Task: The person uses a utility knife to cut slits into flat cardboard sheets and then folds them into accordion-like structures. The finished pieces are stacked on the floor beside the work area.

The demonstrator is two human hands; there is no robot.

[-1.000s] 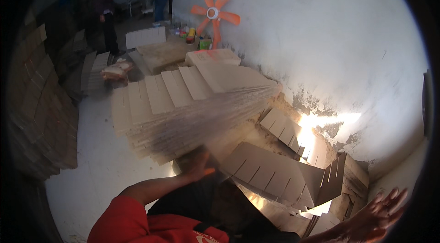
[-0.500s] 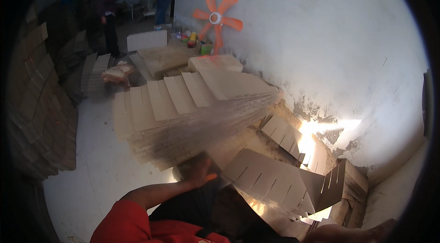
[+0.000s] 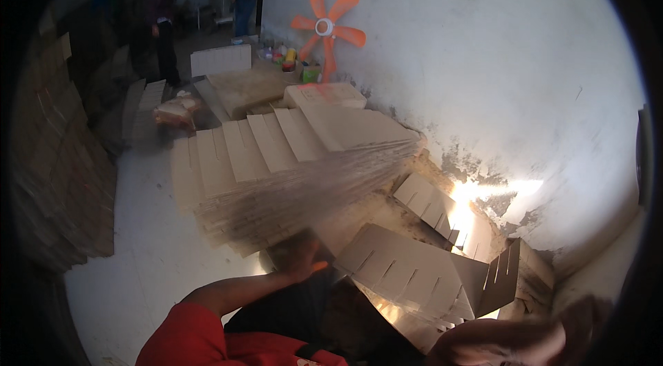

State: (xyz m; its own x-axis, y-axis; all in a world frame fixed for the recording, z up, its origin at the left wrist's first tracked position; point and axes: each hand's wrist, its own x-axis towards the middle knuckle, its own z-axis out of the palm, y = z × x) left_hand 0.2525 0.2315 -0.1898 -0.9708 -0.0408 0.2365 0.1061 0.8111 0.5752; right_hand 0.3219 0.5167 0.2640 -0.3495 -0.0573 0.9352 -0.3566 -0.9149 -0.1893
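My left hand (image 3: 302,264) rests low in the middle, beside a dark surface in shadow at my leg. Its thumb sticks out to the right and no object shows in it. My right hand (image 3: 583,321) is at the lower right rim, wrist bent, and its fingers are too dim and blurred to make out. To the left of that hand lies a slotted cardboard sheet (image 3: 404,269), tilted, with a folded slotted piece (image 3: 503,276) against its right end. Ahead of my left hand spreads a large fanned stack of slotted cardboard sheets (image 3: 276,152).
Tall cardboard stacks (image 3: 62,172) line the left side, beside the pale floor (image 3: 148,228). An orange fan (image 3: 324,27) stands by the wall (image 3: 483,41), behind a carton (image 3: 324,94). More slotted sheets (image 3: 425,200) lie in bright light. Two people (image 3: 164,21) stand far back.
My right hand and forearm have risen further into view at the lower right, and the wrist now bends upward. My left hand and the cardboard sheets look unmoved.
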